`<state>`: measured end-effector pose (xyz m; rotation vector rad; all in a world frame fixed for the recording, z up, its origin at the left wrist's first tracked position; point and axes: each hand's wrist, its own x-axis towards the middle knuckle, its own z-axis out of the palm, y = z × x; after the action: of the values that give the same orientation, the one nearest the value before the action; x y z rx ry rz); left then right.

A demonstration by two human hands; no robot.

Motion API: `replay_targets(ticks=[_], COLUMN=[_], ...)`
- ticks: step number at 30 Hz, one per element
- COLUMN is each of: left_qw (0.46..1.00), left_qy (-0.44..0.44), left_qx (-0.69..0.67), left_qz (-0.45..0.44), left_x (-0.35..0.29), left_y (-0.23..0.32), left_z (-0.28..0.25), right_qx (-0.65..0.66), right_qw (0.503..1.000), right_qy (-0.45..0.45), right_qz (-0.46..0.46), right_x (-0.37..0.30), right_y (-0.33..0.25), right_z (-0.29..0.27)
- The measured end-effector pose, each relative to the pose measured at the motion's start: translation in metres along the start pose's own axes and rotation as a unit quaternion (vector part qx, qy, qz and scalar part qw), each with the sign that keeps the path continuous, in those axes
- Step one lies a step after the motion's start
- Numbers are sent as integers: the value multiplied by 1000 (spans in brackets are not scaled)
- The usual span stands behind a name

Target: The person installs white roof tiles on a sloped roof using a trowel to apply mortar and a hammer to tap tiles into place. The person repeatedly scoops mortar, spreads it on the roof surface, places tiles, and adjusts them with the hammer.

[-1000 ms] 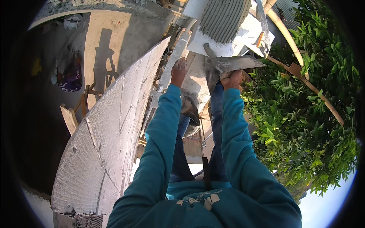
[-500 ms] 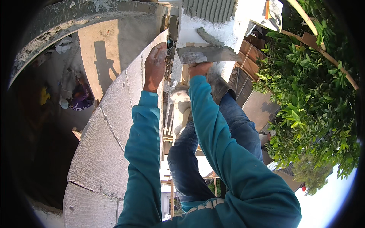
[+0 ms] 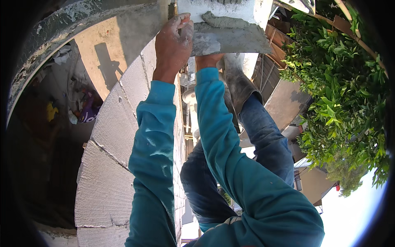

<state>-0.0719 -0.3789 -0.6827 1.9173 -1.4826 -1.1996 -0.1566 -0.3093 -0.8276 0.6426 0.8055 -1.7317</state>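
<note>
A wide, flat metal trowel (image 3: 205,46) is held across a white block face (image 3: 191,7). Grey mortar (image 3: 230,22) lies in a ridge along the blade's far edge. My right hand (image 3: 209,61) grips the trowel from the near side, its fingers mostly hidden under the blade. My left hand (image 3: 175,43), dusty with mortar, is at the blade's left end. Its fingers are loosely bent, with a gap between thumb and fingertips, and I see nothing in them. Whether it touches the blade is unclear.
A curved wall of pale blocks (image 3: 109,181) runs along my left, above a dark drop with a purple item (image 3: 88,109) below. My legs and a dusty boot (image 3: 238,88) stand on the right. Leafy branches (image 3: 337,99) fill the right side; a curved concrete edge (image 3: 61,29) crosses the upper left.
My left hand has moved right and up to the trowel's left end, its fingers bending. The trowel appears nearer and higher in view, and the ridged mortar has mostly slipped past the top edge.
</note>
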Motion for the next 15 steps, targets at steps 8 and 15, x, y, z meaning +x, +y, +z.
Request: replay_targets(ticks=[8, 15], left_qw=[999, 981], left_qy=[10, 40], left_qx=[35, 139], left_qz=[29, 126], left_x=[3, -3], left_y=[-1, 5], left_z=[39, 50], right_qx=[3, -34], right_qw=[999, 999], right_qy=[-20, -1], right_qz=[31, 38], right_x=[0, 19], right_y=[-9, -18], right_z=[-15, -10])
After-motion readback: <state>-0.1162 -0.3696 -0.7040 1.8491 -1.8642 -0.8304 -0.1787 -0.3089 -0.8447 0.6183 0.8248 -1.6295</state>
